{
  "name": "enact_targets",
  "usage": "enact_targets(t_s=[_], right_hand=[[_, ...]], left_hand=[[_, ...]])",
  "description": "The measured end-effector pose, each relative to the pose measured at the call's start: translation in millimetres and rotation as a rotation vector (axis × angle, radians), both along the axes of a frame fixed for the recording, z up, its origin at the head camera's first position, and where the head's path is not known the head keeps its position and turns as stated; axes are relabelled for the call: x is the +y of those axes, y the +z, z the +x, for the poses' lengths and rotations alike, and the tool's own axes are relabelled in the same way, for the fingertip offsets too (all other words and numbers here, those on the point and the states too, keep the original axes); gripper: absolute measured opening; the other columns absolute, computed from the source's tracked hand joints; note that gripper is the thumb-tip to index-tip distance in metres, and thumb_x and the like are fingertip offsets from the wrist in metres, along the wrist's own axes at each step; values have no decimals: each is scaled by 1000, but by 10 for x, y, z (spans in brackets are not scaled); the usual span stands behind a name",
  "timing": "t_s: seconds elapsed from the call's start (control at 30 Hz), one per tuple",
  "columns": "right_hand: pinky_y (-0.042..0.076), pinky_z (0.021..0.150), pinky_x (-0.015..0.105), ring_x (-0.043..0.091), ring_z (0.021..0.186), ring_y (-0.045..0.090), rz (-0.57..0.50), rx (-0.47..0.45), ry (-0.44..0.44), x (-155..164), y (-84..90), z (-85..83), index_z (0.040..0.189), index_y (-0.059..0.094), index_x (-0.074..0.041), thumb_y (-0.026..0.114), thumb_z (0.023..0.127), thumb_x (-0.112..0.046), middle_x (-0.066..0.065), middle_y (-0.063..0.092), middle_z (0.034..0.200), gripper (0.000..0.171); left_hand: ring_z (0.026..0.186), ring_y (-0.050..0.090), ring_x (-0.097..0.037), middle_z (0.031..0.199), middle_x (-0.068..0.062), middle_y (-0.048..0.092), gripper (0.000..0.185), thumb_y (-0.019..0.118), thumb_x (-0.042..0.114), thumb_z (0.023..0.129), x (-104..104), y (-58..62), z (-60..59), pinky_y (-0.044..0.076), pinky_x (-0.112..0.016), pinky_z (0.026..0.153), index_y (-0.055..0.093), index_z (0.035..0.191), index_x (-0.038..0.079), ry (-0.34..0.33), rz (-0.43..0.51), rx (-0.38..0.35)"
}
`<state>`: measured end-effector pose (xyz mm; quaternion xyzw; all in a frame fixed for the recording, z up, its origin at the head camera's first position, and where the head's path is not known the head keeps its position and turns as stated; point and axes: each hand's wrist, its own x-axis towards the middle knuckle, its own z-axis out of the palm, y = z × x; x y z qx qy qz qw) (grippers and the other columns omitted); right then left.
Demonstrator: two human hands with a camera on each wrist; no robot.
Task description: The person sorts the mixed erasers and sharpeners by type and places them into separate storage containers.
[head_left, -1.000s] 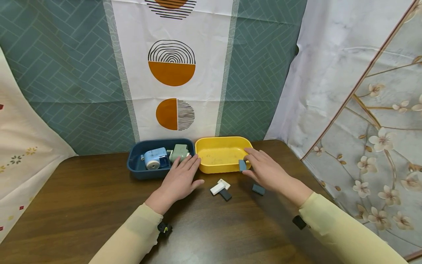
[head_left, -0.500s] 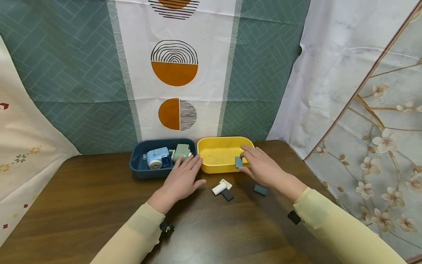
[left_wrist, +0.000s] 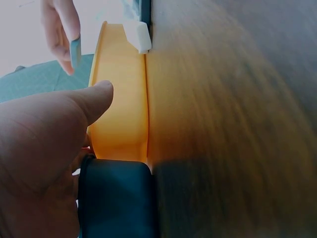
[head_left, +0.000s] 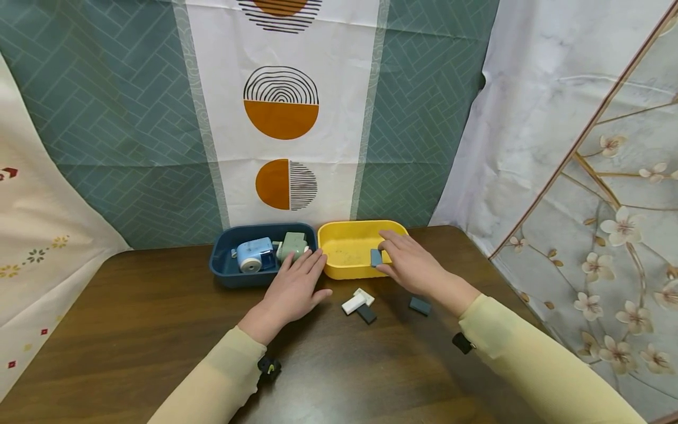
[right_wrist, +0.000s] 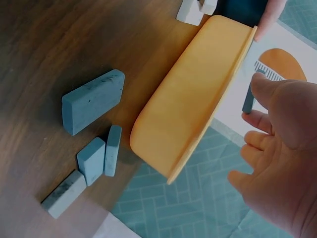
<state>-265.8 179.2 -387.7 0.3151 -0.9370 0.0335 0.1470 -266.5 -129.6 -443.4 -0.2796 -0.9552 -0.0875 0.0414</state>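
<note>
A person's right hand has its grip clamped on a small blue-grey block, held between thumb and fingertips above a yellow tray. The left hand, fingers straight and grip relaxed, rests at the corner of an adjoining navy tray. Two white blocks lie nearby on the worktop

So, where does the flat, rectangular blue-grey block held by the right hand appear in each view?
Head: flat, rectangular blue-grey block, slightly right of and below centre.
Left wrist: block at upper left.
Right wrist: block right of centre.
Shared landmark: the rectangular yellow plastic tray.
</note>
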Motion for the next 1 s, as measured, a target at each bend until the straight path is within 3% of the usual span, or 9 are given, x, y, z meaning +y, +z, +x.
enact_targets(t_s=[1.0], right_hand=[[37, 127, 56, 42, 155, 45, 22, -95, -63, -307, 23, -324, 135, 64, 3, 75, 108, -30, 27, 49, 165, 45]], left_hand=[[168, 22, -30, 182, -6, 26, 84, 63, 57, 110, 17, -9, 5, 6, -59, 136, 34, 175, 12, 15, -13, 7]])
